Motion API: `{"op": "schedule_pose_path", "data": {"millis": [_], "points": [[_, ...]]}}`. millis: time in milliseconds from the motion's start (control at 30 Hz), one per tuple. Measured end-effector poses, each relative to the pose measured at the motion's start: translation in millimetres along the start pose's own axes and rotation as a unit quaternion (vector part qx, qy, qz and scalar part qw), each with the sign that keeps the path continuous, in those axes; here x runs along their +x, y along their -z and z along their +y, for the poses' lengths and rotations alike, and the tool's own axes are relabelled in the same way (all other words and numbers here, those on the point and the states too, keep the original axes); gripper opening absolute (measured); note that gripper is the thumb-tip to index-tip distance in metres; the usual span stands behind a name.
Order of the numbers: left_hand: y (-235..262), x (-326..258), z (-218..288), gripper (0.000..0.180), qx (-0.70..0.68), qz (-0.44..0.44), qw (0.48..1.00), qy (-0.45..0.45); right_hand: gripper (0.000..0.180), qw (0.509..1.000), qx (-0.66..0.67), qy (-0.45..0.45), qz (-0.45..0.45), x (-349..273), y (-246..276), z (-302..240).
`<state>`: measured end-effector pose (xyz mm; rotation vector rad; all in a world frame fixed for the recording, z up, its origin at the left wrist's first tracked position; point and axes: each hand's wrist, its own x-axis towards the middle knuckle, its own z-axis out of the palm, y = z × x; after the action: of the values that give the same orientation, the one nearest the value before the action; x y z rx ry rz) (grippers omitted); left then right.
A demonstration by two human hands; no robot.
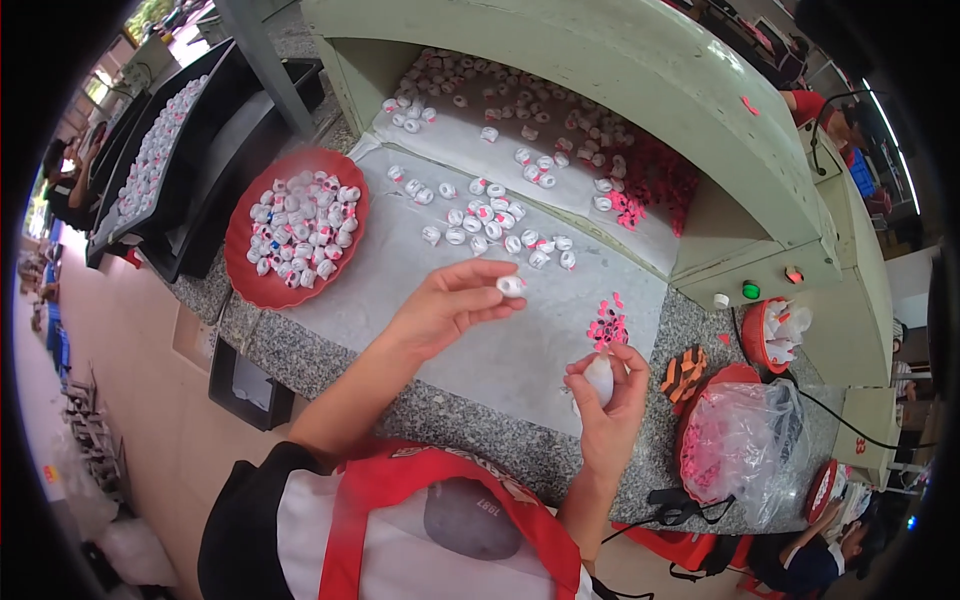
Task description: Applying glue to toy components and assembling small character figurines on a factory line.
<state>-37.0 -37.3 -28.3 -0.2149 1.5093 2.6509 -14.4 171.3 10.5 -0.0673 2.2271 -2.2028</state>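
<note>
Two hands up over the desk (470,370), each busy with its own small piece. Left hand (440,310) stretched forward, thumb and forefinger pinching a small white cap (511,285) at the very tips, other fingers (470,272) loosely curled above it; held out that way, probably to keep the cap's face in plain sight. Right hand (608,395) raised closer to the body, fingers closed round a pale rounded piece (599,378), thumb on one side, forefinger arched over the top. Hard to tell exactly what that piece is, half hidden in the grip. Hands apart, not touching, cap well forward of the pale piece.

Just beyond the right hand, a little heap of pink bits (607,326) on the desk, near enough to pick from without reaching. Further out, loose white caps (490,225) scattered across the pale sheet, more of them spilling back under the green hood (640,70), likely fed from there. Off to the left, a red tray (245,285) heaped with caps, some showing pink or blue, set at the desk's edge within easy reach of the left hand. To the right, a clear bag (745,440) of pink bits, a striped orange glove (684,372), a small red bowl (757,335) of white pieces. Other people working at the far edges.
</note>
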Motion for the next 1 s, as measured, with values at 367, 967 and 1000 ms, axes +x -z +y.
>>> {"op": "schedule_pose_path", "data": {"millis": [367, 967, 1000], "points": [[-64.4, -26.5, 3.2, 0.032, 0.095, -0.042, 0.98, -0.171, 0.025, 0.967, -0.097, 0.203, 0.119, -30.1, -2.0, -22.8], [-65.0, -31.8, 5.6, 0.032, 0.14, -0.039, 0.972, -0.185, 0.019, 0.948, -0.17, 0.261, 0.066, -26.4, -1.9, -21.5], [-65.0, -32.1, 6.1, 0.032, 0.147, -0.038, 0.972, -0.181, 0.019, 0.948, -0.171, 0.263, 0.058, -26.2, -1.9, -21.2]]}}
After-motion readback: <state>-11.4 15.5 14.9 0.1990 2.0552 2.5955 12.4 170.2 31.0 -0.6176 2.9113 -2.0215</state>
